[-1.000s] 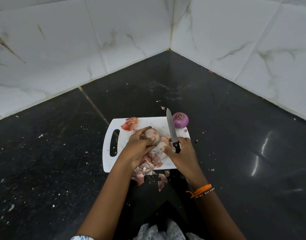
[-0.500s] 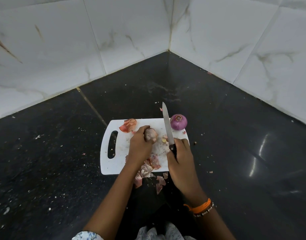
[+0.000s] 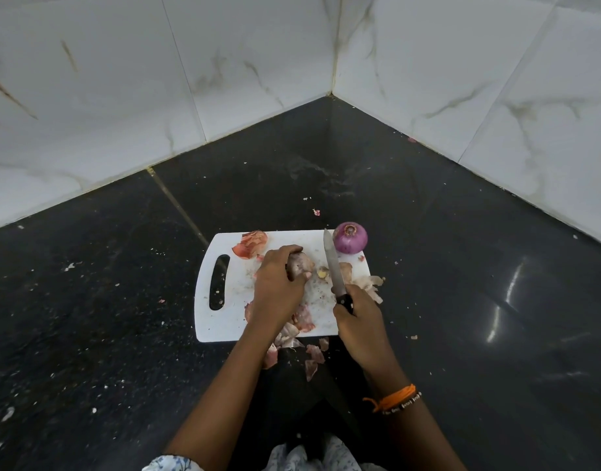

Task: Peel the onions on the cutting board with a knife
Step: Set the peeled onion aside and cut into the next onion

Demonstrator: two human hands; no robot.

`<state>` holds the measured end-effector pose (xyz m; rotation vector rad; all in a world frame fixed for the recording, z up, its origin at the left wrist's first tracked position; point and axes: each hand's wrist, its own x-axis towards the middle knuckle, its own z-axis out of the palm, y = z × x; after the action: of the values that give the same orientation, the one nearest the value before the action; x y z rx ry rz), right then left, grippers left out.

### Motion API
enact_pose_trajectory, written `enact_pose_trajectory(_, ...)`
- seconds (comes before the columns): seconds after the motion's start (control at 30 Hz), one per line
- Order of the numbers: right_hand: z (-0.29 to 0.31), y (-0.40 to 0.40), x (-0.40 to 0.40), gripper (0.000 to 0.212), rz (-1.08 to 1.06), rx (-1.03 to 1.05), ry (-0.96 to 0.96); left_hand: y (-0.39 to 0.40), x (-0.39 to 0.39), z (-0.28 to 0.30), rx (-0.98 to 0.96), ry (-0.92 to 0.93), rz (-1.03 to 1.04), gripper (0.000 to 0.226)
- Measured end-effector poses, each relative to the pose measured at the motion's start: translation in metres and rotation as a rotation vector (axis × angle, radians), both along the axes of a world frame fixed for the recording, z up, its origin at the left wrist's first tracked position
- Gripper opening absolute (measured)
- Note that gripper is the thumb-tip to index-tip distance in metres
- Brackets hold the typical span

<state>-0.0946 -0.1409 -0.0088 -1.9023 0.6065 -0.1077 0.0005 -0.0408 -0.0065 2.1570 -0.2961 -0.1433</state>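
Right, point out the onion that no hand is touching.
The purple onion at the board's far right corner, beside the knife tip. The other onion sits gripped in the left hand.

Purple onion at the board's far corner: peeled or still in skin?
Peeled: the purple onion shows glossy, smooth flesh, no papery skin.

Both forearms are bare. The right wrist wears an orange thread band (image 3: 392, 397) beside a dark beaded bracelet (image 3: 402, 405), its markings blurred. A white, seemingly floral-printed sleeve (image 3: 171, 464) edges the left arm.

Dim even light, bright glare streaks on glossy black floor (image 3: 506, 300), wide-angle bending at edges
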Motion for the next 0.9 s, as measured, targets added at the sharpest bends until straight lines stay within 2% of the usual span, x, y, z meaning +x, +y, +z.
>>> enact_pose_trajectory(0.17, 0.003, 0.001, -0.004, 0.015, -0.051, 0.331, -0.021, 0.004, 0.002, 0.0, -0.035, 0.043, -0.051, 0.042)
enact_pose_trajectory(0.27, 0.005, 0.003, -0.004, 0.026, -0.037, 0.497, -0.037, 0.005, 0.002, 0.0, -0.053, 0.057, -0.047, 0.041)
enact_pose_trajectory(0.4, 0.006, 0.0, -0.002, 0.021, -0.058, 0.733, -0.022, 0.006, 0.002, -0.001, -0.082, 0.067, -0.044, 0.04)
enact_pose_trajectory(0.53, 0.009, -0.002, -0.001, 0.037, -0.073, 0.948, 0.006, 0.007, 0.003, -0.003, -0.085, 0.077, -0.047, 0.042)
enact_pose_trajectory(0.73, 0.01, -0.006, 0.0, 0.049, -0.064, 1.011, 0.053, 0.007, 0.003, -0.004, -0.088, 0.079, -0.042, 0.043)
enact_pose_trajectory(0.9, 0.005, -0.006, -0.003, 0.036, -0.058, 0.879, 0.02, 0.009, 0.004, -0.005, -0.129, 0.08, -0.021, 0.042)
